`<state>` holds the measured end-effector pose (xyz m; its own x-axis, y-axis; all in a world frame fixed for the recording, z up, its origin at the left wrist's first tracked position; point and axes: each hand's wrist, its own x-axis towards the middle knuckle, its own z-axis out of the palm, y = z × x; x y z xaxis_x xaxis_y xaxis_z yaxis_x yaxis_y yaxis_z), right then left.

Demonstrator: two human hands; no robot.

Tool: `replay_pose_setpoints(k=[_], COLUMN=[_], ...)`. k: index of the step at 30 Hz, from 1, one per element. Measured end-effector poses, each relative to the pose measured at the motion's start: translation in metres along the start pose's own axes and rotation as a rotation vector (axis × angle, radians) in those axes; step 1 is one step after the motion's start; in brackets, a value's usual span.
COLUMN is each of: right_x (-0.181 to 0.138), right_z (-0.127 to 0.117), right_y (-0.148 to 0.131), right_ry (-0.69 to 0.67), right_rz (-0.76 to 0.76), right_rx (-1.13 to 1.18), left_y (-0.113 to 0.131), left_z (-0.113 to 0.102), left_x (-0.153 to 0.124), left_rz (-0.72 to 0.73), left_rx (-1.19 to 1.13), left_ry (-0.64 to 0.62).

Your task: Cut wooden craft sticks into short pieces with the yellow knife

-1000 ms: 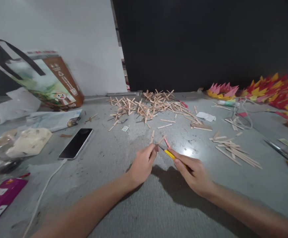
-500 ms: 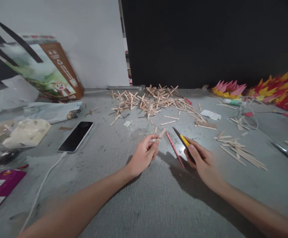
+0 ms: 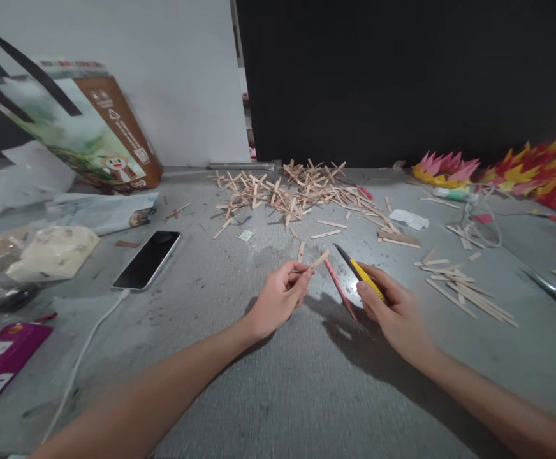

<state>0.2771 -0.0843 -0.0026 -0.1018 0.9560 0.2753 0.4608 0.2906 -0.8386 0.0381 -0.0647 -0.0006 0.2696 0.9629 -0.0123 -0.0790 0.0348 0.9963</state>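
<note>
My left hand (image 3: 280, 296) is closed in a pinch on a short wooden stick (image 3: 318, 260) whose free end points up and to the right. My right hand (image 3: 393, 309) is wrapped round a yellow and black utility knife (image 3: 360, 271), its blade end aimed up and to the left. A red pencil (image 3: 340, 289) lies on the grey table (image 3: 278, 382) between the two hands. A big heap of small wooden stick crosses (image 3: 287, 191) lies beyond the hands, near the wall.
A phone (image 3: 146, 259) on a white cable lies to the left, past it plastic bags (image 3: 48, 252) and a tilted paper carrier bag (image 3: 81, 137). Loose long sticks (image 3: 460, 287) and scissors (image 3: 553, 296) lie to the right, folded paper flowers (image 3: 521, 172) at the back right. A magenta box (image 3: 0, 360) lies front left.
One second ago the knife tip met the stick in my left hand. Both hands have drawn apart, the knife now raised to the right, and the red pencil shows between them.
</note>
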Motion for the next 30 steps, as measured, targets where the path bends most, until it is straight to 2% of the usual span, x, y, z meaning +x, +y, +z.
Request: replay_pose_setpoints(k=[6, 12, 15, 18, 21, 24, 27, 30], right_x=[0.002, 0.003, 0.003, 0.011, 0.026, 0.041, 0.053, 0.068], right_z=[0.003, 0.003, 0.0, -0.004, -0.011, -0.02, -0.027, -0.029], right_y=[-0.004, -0.011, -0.007, 0.006, 0.024, 0.038, 0.042, 0.036], right_ry=[0.047, 0.012, 0.035, 0.053, 0.011, -0.054, -0.145, -0.165], right_rz=[0.148, 0.158, 0.116, 0.004, -0.145, -0.216, -0.245, -0.294], right_rx=[0.192, 0.202, 0.043, -0.231, -0.451, -0.612, -0.759, -0.873], left_y=[0.0, -0.001, -0.001, 0.0, 0.002, 0.002, 0.0, -0.004], left_z=[-0.001, -0.003, -0.003, -0.002, -0.001, -0.003, -0.005, -0.008], left_x=[0.001, 0.002, 0.001, 0.001, 0.001, 0.001, 0.004, 0.009], left_rz=[-0.04, -0.032, -0.03, -0.025, -0.001, 0.056, 0.06, 0.04], left_rx=[0.05, 0.078, 0.128, 0.188, 0.243, 0.265, 0.187, 0.033], left_ry=[-0.061, -0.072, -0.057, -0.073, -0.078, -0.03, 0.044, 0.103])
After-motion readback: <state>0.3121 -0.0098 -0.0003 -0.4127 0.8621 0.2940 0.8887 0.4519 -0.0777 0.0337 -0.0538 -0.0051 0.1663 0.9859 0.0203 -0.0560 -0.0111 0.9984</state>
